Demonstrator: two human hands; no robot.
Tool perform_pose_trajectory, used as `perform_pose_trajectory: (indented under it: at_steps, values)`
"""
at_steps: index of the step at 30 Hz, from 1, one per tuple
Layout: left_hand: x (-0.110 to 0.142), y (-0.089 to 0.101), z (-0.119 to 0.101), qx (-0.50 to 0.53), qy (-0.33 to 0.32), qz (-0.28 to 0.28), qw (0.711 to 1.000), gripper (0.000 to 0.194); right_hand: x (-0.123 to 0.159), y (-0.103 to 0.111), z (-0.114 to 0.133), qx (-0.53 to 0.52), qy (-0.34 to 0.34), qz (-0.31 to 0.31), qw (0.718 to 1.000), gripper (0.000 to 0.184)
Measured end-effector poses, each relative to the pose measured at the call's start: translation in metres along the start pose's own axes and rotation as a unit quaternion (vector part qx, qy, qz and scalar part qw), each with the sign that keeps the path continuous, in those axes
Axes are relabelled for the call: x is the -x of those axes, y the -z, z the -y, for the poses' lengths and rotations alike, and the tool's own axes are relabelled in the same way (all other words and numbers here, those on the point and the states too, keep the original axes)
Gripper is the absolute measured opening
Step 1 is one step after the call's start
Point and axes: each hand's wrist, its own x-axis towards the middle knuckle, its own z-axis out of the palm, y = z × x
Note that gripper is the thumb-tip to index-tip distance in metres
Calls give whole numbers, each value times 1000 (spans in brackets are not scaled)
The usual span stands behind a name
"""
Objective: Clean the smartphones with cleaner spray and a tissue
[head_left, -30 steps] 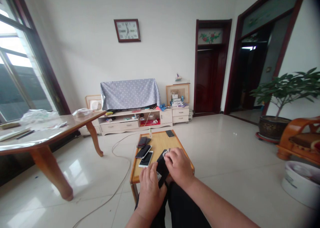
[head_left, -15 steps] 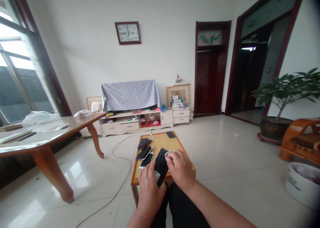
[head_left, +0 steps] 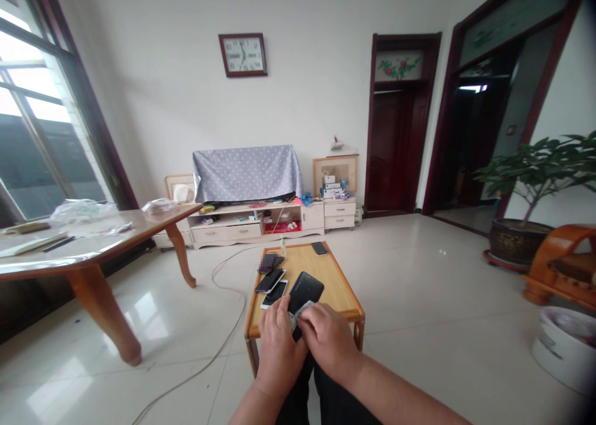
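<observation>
My left hand (head_left: 278,344) grips the lower end of a black phone (head_left: 305,290), which slants up over the near edge of the small wooden table (head_left: 344,297). My right hand (head_left: 326,338) is closed on a small pale wipe (head_left: 303,308), pressed against the phone's lower part. Three more phones lie on the table's left side: a white one (head_left: 274,294), a dark one (head_left: 269,280) and a blurred dark one (head_left: 270,263). Another dark phone (head_left: 319,248) rests at the far right corner, near a small bottle (head_left: 282,246).
A large wooden table (head_left: 84,251) with plastic bags stands at left. A cable (head_left: 223,332) snakes over the tiled floor. A low TV cabinet (head_left: 256,223) with a cloth-covered screen lines the far wall. A potted plant (head_left: 526,226), a wooden chair (head_left: 563,263) and a white basin (head_left: 563,347) are at right.
My right hand has slid with the wipe from the phone's top end down to its lower part, uncovering the upper half. The view has shifted slightly.
</observation>
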Motion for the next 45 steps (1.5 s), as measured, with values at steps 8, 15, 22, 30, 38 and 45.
perform_pose_trajectory:
  at_steps: [8, 15, 22, 30, 38, 45]
  values:
    - [5, -2, -5, -15, -31, 17, 999, 73, -11, 2, -8, 34, -52, -56, 996, 9]
    - [11, -3, -9, -31, -65, 11, 997, 66, -7, -1, -10, 68, -42, -81, 994, 11]
    - [16, -3, -13, -46, -72, 21, 996, 69, -5, -5, -13, 51, 16, -48, 997, 16]
    - [17, 0, -20, -49, -75, 39, 995, 69, -10, -8, -14, 29, -33, -89, 995, 13]
    - [19, 1, -25, -68, -93, 14, 993, 73, -18, 0, -17, 27, -62, -104, 992, 15]
    - [12, 3, -8, -67, -73, -37, 994, 68, 8, -7, 14, 26, 15, -18, 999, 21]
